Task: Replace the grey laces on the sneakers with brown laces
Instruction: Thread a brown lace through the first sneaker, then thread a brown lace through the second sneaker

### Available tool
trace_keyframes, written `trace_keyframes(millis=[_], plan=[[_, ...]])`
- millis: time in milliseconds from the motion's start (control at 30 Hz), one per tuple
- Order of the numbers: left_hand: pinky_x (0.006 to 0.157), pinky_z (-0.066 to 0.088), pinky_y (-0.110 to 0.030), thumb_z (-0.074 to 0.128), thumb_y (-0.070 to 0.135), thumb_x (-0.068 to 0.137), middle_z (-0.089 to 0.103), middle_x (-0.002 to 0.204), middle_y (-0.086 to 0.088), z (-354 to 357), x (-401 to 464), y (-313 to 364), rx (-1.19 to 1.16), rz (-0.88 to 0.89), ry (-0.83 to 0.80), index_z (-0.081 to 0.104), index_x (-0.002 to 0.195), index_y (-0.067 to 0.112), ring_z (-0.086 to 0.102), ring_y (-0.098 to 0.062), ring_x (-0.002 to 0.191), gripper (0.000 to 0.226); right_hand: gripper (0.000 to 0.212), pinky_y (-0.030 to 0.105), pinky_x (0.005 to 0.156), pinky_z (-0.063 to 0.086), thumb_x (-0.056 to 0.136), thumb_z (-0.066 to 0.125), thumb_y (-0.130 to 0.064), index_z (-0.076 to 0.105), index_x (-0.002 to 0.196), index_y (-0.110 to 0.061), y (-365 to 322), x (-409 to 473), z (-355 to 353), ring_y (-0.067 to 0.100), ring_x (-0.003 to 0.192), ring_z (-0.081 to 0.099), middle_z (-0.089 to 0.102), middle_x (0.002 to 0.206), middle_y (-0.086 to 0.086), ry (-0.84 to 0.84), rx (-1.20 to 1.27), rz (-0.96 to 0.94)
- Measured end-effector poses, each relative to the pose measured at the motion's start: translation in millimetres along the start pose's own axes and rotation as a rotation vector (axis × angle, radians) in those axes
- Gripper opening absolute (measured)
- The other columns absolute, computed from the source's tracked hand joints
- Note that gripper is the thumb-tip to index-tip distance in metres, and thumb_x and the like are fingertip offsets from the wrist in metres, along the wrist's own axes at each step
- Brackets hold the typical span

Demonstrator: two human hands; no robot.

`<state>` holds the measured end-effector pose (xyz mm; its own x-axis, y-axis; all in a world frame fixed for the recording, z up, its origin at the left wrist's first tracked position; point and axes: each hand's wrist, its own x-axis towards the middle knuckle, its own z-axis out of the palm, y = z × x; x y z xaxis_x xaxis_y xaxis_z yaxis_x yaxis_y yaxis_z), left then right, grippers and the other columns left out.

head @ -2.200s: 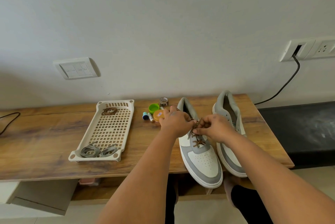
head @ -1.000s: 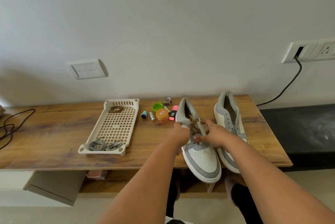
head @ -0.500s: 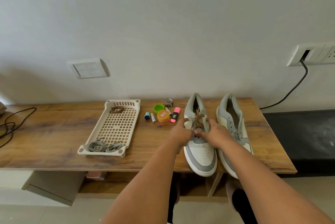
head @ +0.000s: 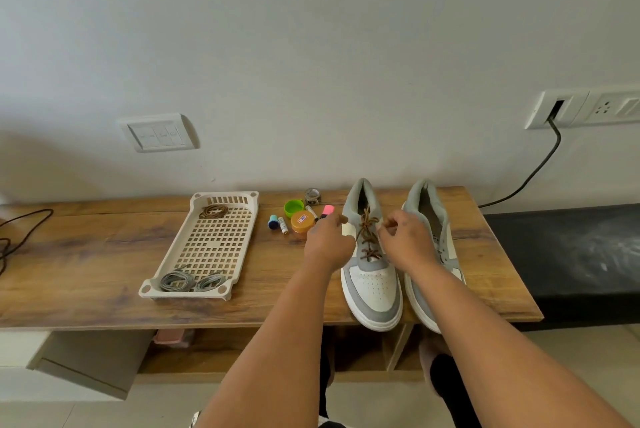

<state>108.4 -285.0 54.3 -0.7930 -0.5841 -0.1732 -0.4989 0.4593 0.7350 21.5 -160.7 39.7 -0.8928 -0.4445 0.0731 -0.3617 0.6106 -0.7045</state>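
Note:
Two grey-and-white sneakers stand side by side on the wooden bench [head: 86, 254], toes toward me. The left sneaker [head: 374, 289] has a brown lace [head: 367, 237] crossed through its eyelets. My left hand [head: 327, 242] is at its left side and my right hand [head: 407, 242] at its right, each with fingers curled and pinching a lace end near the top eyelets. The right sneaker [head: 431, 216] shows bare eyelets, partly hidden by my right arm. A beige tray [head: 239, 237] holds a coiled brown lace [head: 213, 211] at its far end and two grey laces [head: 188, 281] at its near end.
Small items lie between tray and sneakers: a green cap [head: 293, 207], an orange jar [head: 302, 221], a pink highlighter [head: 328, 210], a tape roll [head: 312, 196]. A black cord [head: 533, 171] runs from the wall socket. A dark bench [head: 571, 254] adjoins on the right.
The left sneaker has been set straight and further back beside the right one. My hands have moved apart, from the middle of the lacing to either side of its top.

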Motion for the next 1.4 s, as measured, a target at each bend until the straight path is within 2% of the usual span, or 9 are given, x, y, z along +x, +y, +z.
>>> trace_keyframes(millis=[100,233,467,700,867,967,1133,1233,1400], plan=[[0.082,0.047,-0.029,0.056,0.021,0.094,0.066,0.11,0.0,-23,-5,2,-0.118,0.039,0.049,0.064,0.117,0.014,0.059,-0.017,0.101,0.025,0.03,0.025,0.078,0.04,0.091,0.061,-0.013,0.053,0.119,-0.017,-13,-4,3,0.012,0.095,0.05,0.046,0.111,-0.006,0.045,0.052,-0.087],[0.054,0.034,-0.026,0.06,0.019,0.093,0.05,0.056,0.008,-74,-18,-18,-0.42,-0.003,0.257,0.058,0.071,0.014,0.044,-0.013,0.059,0.023,0.029,0.033,0.083,0.048,0.089,0.065,-0.02,0.055,0.116,-0.021,-32,-20,29,0.016,0.097,0.055,0.053,0.107,-0.006,0.095,0.091,-0.251],[0.066,0.048,-0.032,0.05,0.007,0.088,0.069,0.09,0.005,-162,-36,-128,-0.391,-0.129,0.451,0.065,0.091,0.029,0.059,-0.015,0.073,0.026,0.016,0.037,0.078,0.047,0.087,0.056,-0.022,0.063,0.1,-0.017,-81,5,97,0.029,0.094,0.06,0.064,0.096,0.002,-0.176,-0.119,-0.588],[0.09,0.047,-0.034,0.054,0.018,0.095,0.064,0.122,-0.003,-234,2,-238,0.063,-0.375,0.415,0.06,0.126,0.015,0.059,-0.023,0.109,0.032,0.053,0.033,0.109,0.032,0.091,0.043,0.0,0.047,0.14,-0.017,-178,52,222,0.026,0.137,0.035,0.042,0.145,0.006,-0.583,-0.259,-0.589],[0.092,0.051,-0.035,0.068,0.029,0.09,0.067,0.115,-0.001,-228,33,-270,0.149,-0.387,0.261,0.062,0.123,0.017,0.061,-0.02,0.103,0.036,0.061,0.035,0.118,0.021,0.091,0.04,0.004,0.037,0.149,-0.014,-221,80,279,0.025,0.145,0.022,0.026,0.158,0.005,-0.735,-0.496,-0.621],[0.087,0.054,-0.034,0.069,0.015,0.087,0.07,0.102,0.0,-226,44,-279,0.167,-0.386,0.272,0.068,0.103,0.018,0.063,-0.018,0.095,0.016,0.054,0.037,0.115,0.029,0.089,0.043,0.002,0.05,0.14,-0.016,-221,92,297,0.026,0.139,0.035,0.036,0.152,0.005,-0.759,-0.588,-0.572],[0.084,0.058,-0.037,0.064,0.008,0.089,0.071,0.098,-0.002,-221,42,-283,0.124,-0.404,0.278,0.072,0.1,0.016,0.066,-0.02,0.092,0.016,0.042,0.039,0.105,0.043,0.09,0.043,-0.003,0.059,0.128,-0.012,-220,97,308,0.028,0.121,0.052,0.052,0.137,0.009,-0.744,-0.549,-0.494],[0.059,0.053,-0.029,0.061,0.009,0.091,0.069,0.099,-0.001,-219,37,-273,0.131,-0.398,0.334,0.069,0.099,0.017,0.064,-0.019,0.088,0.015,0.048,0.036,0.106,0.04,0.093,0.04,0.0,0.055,0.136,-0.012,-224,92,291,0.028,0.128,0.048,0.048,0.144,0.009,-0.738,-0.49,-0.462],[0.065,0.044,-0.022,0.061,0.019,0.093,0.066,0.084,0.006,-208,7,-221,-0.027,-0.209,0.579,0.068,0.092,0.016,0.06,-0.013,0.081,0.008,0.055,0.032,0.098,0.049,0.088,0.041,0.016,0.06,0.131,-0.012,-225,71,212,0.024,0.126,0.053,0.056,0.137,0.01,-0.703,0.138,-0.233]])
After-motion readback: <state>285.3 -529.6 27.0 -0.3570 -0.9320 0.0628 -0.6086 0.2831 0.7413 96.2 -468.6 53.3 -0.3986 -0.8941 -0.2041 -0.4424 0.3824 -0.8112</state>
